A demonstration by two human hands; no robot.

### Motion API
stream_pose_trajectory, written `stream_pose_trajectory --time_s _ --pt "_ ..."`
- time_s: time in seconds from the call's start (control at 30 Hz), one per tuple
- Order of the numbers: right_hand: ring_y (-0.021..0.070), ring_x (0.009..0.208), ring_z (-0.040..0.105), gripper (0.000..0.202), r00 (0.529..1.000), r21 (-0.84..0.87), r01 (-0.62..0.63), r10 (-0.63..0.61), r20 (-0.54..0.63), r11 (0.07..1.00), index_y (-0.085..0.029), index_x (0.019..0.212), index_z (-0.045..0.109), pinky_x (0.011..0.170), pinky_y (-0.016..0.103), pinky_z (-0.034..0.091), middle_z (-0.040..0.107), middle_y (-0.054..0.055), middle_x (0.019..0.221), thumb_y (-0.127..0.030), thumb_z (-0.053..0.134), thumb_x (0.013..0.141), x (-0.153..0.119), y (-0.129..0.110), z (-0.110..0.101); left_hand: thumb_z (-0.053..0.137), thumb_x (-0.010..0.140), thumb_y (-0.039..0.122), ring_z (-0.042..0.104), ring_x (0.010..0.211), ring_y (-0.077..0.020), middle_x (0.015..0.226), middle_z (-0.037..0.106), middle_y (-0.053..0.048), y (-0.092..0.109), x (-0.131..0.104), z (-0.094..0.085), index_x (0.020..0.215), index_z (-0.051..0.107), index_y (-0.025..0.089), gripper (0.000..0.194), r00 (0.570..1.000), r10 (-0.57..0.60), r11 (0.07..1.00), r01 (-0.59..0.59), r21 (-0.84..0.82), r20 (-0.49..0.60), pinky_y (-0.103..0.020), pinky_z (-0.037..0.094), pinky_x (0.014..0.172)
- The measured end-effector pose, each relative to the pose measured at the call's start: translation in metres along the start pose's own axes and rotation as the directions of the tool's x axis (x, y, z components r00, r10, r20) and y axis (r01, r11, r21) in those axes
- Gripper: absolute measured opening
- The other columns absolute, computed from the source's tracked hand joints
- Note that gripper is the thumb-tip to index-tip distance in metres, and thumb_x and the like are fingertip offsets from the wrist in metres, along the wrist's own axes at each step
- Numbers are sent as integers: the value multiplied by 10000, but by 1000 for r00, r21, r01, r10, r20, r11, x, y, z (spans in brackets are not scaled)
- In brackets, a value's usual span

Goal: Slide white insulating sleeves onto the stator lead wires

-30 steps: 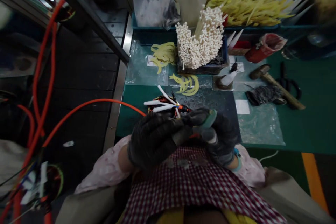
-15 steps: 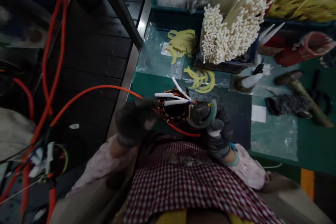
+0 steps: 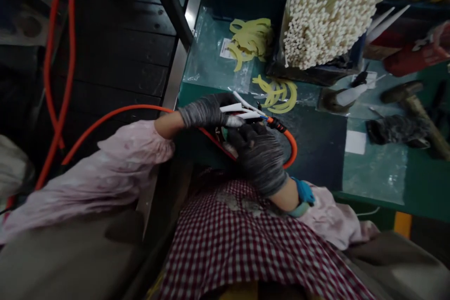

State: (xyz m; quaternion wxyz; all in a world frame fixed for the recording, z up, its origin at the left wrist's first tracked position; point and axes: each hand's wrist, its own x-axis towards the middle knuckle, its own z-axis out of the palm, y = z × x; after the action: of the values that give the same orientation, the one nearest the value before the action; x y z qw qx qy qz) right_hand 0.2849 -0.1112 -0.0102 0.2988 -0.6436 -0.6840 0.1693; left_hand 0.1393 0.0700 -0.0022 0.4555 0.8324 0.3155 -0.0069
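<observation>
One dark box (image 3: 309,76), upper right in the head view, holds many white-tipped sticks (image 3: 325,28). Two groups of yellow strips (image 3: 258,37) lie beside it. At center, left hand (image 3: 208,110) and right hand (image 3: 262,157) curl around white sleeves (image 3: 249,115); whether either pinches cannot be told.

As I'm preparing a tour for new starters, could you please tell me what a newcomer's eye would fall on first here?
Probably the dense bundle of white-tipped sticks, in a dark box toward the back of the green workbench. Next, perhaps, the bright orange cable curving past the gloved right hand, and the white tubes by the gloved left hand.
</observation>
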Motion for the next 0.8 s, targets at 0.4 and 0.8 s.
stream_pose_trajectory --time_s 0.4,0.8 --pt "329 1261 777 235 983 124 142 -124 -138 982 -371 1226 890 1102 496 671 885 24 1317 -232 760 1088 -46 -5 0 942 908 632 775 1233 -271 1291 766 -39 15 -79 72 1258 692 323 530 871 -44 907 -171 -386 -490 -463 706 1059" --pt "325 1259 803 247 965 -60 221 -228 -127 973 -339 1252 916 1119 495 697 889 28 1324 -251 733 1112 -46 -1 -3 1086 749 548 755 1189 -298 1219 746 -44 11 -81 79 1195 770 328 590 816 -79 849 -245 -467 -572 -505 690 1082"
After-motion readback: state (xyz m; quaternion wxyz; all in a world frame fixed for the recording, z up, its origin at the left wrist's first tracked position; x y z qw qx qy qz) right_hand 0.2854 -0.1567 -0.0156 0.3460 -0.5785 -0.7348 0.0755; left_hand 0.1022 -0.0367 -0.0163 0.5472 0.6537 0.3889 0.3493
